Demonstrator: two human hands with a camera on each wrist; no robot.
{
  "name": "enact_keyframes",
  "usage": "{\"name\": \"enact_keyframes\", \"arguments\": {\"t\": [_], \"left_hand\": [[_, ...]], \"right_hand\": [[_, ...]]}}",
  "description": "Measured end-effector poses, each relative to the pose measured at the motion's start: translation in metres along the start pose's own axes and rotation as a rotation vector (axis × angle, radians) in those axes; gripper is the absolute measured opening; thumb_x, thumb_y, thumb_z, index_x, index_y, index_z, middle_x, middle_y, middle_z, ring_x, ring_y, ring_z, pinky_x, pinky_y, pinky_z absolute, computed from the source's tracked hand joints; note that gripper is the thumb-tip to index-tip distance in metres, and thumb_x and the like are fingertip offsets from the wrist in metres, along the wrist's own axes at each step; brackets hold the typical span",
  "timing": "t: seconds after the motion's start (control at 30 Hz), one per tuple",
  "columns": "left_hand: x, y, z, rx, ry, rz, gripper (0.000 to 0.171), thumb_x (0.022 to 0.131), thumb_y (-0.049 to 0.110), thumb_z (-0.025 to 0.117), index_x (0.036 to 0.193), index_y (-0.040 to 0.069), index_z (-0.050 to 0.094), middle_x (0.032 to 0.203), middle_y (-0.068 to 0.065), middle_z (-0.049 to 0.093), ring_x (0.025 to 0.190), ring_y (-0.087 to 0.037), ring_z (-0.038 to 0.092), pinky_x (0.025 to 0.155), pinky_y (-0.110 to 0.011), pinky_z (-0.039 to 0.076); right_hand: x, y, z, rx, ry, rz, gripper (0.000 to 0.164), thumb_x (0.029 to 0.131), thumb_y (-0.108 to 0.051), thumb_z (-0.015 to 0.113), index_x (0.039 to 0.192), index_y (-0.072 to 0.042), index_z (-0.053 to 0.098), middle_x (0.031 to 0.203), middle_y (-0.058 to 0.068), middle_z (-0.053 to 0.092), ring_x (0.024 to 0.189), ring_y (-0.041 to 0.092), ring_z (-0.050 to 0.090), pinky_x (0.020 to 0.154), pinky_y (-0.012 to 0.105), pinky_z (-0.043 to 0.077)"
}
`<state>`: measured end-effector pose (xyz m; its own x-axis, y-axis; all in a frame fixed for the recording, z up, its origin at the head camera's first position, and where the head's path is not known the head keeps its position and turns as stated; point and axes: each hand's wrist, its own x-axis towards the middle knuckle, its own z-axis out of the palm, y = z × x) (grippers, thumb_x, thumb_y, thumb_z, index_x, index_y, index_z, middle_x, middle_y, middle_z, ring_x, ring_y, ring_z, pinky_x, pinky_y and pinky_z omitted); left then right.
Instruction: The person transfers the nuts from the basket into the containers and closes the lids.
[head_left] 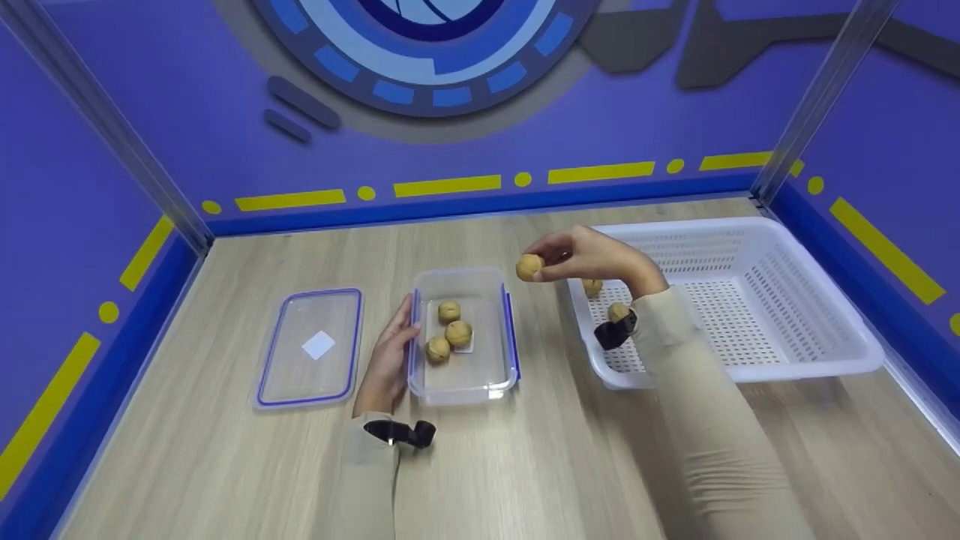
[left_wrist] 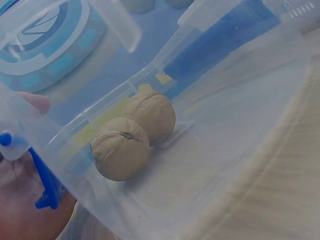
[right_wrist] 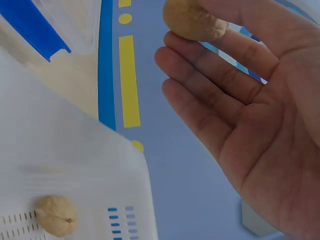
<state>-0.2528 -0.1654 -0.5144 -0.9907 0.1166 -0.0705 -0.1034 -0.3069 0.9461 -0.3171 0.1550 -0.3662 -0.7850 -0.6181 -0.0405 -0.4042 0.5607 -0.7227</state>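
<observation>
Between thumb and fingertips my right hand [head_left: 585, 255] pinches a walnut [head_left: 529, 267], held up between the clear container and the white basket. The clear plastic container [head_left: 491, 375] with blue side clips stands at the middle of the table. Three walnuts [head_left: 458, 333] lie inside it, by a small white square on its bottom. Along the container's left wall rests my left hand [head_left: 388, 360], thumb at the rim and fingers against the outside. The left wrist view shows that hand [left_wrist: 30, 195] behind the see-through wall, near a hanging blue clip [left_wrist: 45, 180].
At right stands a white slotted basket [head_left: 817, 367], with walnuts [head_left: 592, 287] near its left side, partly hidden by my right arm. A clear lid [head_left: 300, 382] with a blue seal lies flat left of the container. Blue walls [head_left: 465, 165] enclose the table's back and sides.
</observation>
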Motion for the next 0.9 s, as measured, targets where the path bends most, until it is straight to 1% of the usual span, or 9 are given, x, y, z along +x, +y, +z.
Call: {"name": "enact_keyframes", "arguments": {"t": [0.23, 0.33, 0.57, 0.8, 0.9], "left_hand": [[0.001, 0.000, 0.000, -0.012, -0.009, 0.007, 0.064, 0.096, 0.002, 0.038, 0.154, 0.010, 0.014, 0.163, -0.004, 0.002, 0.150, -0.021, -0.005, 0.123, -0.035, -0.006], [0.001, 0.000, 0.000, -0.018, 0.000, 0.003, 0.064, 0.096, 0.002, 0.039, 0.154, 0.011, 0.015, 0.163, -0.003, 0.002, 0.150, -0.020, -0.005, 0.123, -0.035, -0.005], [0.000, 0.000, 0.000, -0.004, 0.013, -0.004, 0.064, 0.096, 0.003, 0.040, 0.154, 0.013, 0.017, 0.163, -0.002, 0.003, 0.150, -0.020, -0.005, 0.123, -0.036, -0.005], [0.001, -0.001, 0.000, -0.022, -0.017, 0.006, 0.064, 0.096, 0.000, 0.037, 0.154, 0.012, 0.014, 0.163, -0.003, 0.001, 0.150, -0.019, -0.005, 0.123, -0.034, -0.004], [0.001, -0.001, 0.000, -0.019, -0.012, 0.013, 0.064, 0.096, 0.000, 0.037, 0.154, 0.012, 0.015, 0.163, -0.004, 0.002, 0.150, -0.019, -0.005, 0.123, -0.034, -0.004]], "right_hand": [[0.009, -0.009, 0.010, 0.026, -0.016, -0.026, 0.040, 0.084, -0.020, 0.072, 0.121, -0.006, 0.065, 0.106, 0.009, 0.072, 0.095, 0.019, 0.066, 0.087, 0.033, 0.056], [0.014, -0.011, 0.015, 0.036, -0.022, -0.039, 0.039, 0.084, -0.020, 0.072, 0.121, -0.007, 0.066, 0.105, 0.008, 0.072, 0.095, 0.018, 0.066, 0.088, 0.033, 0.056], [0.028, -0.011, 0.030, 0.055, -0.049, -0.060, 0.039, 0.084, -0.020, 0.072, 0.120, -0.005, 0.066, 0.106, 0.010, 0.072, 0.097, 0.019, 0.067, 0.090, 0.034, 0.055], [0.037, -0.012, 0.044, 0.053, -0.068, -0.079, 0.039, 0.084, -0.017, 0.072, 0.121, -0.003, 0.065, 0.105, 0.012, 0.072, 0.094, 0.017, 0.067, 0.088, 0.030, 0.055], [0.042, -0.014, 0.050, 0.047, -0.072, -0.079, 0.038, 0.084, -0.016, 0.071, 0.120, -0.003, 0.066, 0.104, 0.011, 0.073, 0.093, 0.016, 0.067, 0.085, 0.029, 0.056]]}}
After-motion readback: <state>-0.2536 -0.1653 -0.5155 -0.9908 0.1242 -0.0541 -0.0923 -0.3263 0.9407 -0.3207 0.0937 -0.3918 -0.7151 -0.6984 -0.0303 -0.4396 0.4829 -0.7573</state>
